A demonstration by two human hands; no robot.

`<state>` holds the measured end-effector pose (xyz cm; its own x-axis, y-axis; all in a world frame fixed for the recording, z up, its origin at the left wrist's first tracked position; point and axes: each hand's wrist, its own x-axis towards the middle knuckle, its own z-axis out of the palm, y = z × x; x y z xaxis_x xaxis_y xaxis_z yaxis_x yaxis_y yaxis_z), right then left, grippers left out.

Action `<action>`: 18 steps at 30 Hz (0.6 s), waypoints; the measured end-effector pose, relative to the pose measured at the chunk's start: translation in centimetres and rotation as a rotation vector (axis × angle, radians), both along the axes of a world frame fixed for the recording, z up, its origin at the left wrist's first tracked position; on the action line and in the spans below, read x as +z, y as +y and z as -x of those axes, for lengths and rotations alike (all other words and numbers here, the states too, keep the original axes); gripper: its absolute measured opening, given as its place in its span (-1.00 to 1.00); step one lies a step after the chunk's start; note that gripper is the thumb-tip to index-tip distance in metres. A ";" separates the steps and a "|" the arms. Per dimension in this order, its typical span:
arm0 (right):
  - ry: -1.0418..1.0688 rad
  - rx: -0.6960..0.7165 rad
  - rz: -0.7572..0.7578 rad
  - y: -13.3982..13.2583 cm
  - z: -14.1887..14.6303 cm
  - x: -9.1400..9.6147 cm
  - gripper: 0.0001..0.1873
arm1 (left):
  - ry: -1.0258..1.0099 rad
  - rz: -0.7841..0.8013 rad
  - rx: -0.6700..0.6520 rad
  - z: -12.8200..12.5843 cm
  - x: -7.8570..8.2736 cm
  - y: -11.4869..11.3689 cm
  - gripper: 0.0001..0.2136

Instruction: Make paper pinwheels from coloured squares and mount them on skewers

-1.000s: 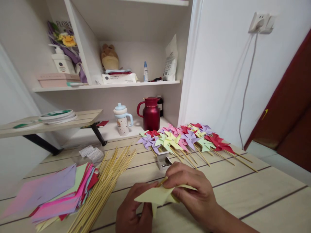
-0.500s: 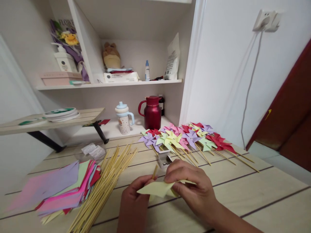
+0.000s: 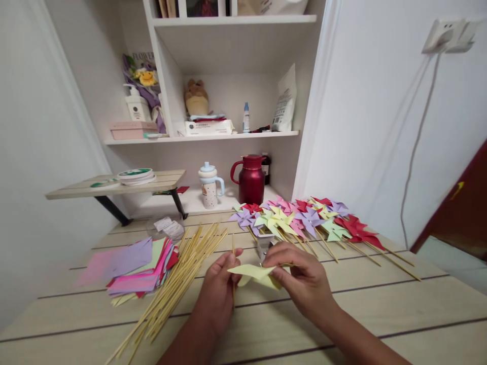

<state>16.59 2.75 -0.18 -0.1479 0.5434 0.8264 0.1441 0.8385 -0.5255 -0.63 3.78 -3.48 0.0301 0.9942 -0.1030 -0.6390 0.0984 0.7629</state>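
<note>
Nearest, the left hand (image 3: 218,284) now has a thin stick (image 3: 233,244) standing almost upright in its grip, pinched under the thumb; a second ago the stick's end lay tilted close against the right fingers. The right hand (image 3: 302,276) keeps its narrow pinch on the pale yellow folded paper (image 3: 258,274), which lies between the two hands above the table (image 3: 380,304). The paper's left tip reaches in front of the stick; whether they touch, I cannot tell. For the work in hand, this suggests that stick and paper are separate pieces for the moment, each in its own grip.

Just beyond the right fingers stands a small box (image 3: 263,247). To the left lie loose sticks (image 3: 182,279) and coloured sheets (image 3: 133,257); farther right, finished pinwheels (image 3: 310,220) sit unchanged. Far back are a mug (image 3: 209,196) and a red pot (image 3: 251,183).
</note>
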 end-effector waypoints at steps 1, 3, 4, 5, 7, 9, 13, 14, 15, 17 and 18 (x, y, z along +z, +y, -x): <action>0.001 -0.002 0.001 0.1 0.0 0.0 -0.88 | 0.000 -0.010 0.003 -0.2 0.0 -0.1 -0.65; 0.000 -0.007 0.005 0.2 -0.1 0.0 -0.89 | 0.004 -0.027 0.018 -0.5 0.0 -0.1 -0.69; -0.004 -0.011 0.010 0.3 -0.2 -0.1 -0.90 | 0.004 -0.033 0.026 -0.5 0.1 -0.1 -0.71; -0.009 -0.014 0.014 0.3 -0.3 -0.1 -0.90 | 0.008 -0.037 0.032 -0.4 0.2 -0.1 -0.72; -0.023 -0.014 0.018 0.4 -0.5 -0.2 -0.90 | 0.027 -0.046 0.039 -0.1 0.5 -0.2 -0.75; -0.034 -0.008 0.013 0.4 -0.7 -0.3 -0.89 | 0.056 -0.050 0.043 0.1 0.7 -0.2 -0.76; -0.050 0.008 -0.026 0.3 -0.8 -0.2 -0.85 | 0.098 -0.036 0.012 0.2 0.9 -0.6 -0.76; -0.052 0.011 -0.035 0.3 -0.8 -0.1 -0.84 | 0.104 -0.031 -0.001 0.2 0.9 -0.7 -0.75; -0.052 0.015 -0.043 0.2 -0.8 0.0 -0.83 | 0.110 -0.026 -0.011 0.1 0.9 -0.9 -0.75; -0.049 0.021 -0.058 0.1 -0.8 0.2 -0.83 | 0.126 -0.020 -0.023 -0.2 0.9 -1.2 -0.76; -0.047 0.023 -0.062 0.0 -0.8 0.3 -0.83 | 0.138 -0.014 -0.024 -0.3 1.0 -1.3 -0.77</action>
<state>17.39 2.77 0.13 -0.1994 0.4876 0.8500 0.1477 0.8724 -0.4659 -0.31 2.44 -2.49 0.0408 0.9947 -0.0941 -0.5257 0.1014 0.8446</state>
